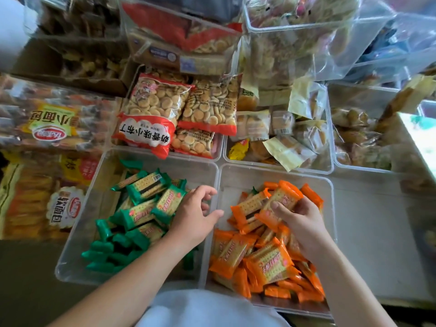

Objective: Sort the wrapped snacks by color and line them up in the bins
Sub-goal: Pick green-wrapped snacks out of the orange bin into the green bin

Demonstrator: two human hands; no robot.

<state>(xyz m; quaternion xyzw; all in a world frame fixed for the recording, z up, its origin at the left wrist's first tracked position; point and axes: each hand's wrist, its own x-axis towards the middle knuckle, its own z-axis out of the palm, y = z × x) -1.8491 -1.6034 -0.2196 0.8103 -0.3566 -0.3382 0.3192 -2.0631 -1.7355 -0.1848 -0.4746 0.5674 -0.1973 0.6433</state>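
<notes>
Clear plastic is forming the two big bins that are sitting side by side in front of the person, their inner walls just beside each other. The left bin [188, 171] is holding the green snacks [146, 215], which are lying in a loose heap across its left and middle. Some packets are lying flat with the cracker face up and others are standing on edge along the near side. The right bin [238, 182] is holding the orange snacks [262, 263], which are piling up in a jumble over its middle and near half. A bit of green wrapper [253, 190] is peeking out at the far end of that heap.

Large bread packs [47, 119] are lying to the left of the green bin. Behind the two bins, red-edged biscuit bags [151, 107] are filling another clear tub, and yellow-wrapped pastries [278, 138] are crowding the tub beside it.

The left hand [195, 213] is reaching over the right side of the left bin. Its fingers are loosely bent and spread and are grasping nothing. Whether it is brushing the packets beneath cannot be told.

The right hand [302, 223] is reaching into the right bin and gripping an orange packet [280, 201] above the heap. The thumb is pressing on the packet's face and the fingers are curling behind it.
</notes>
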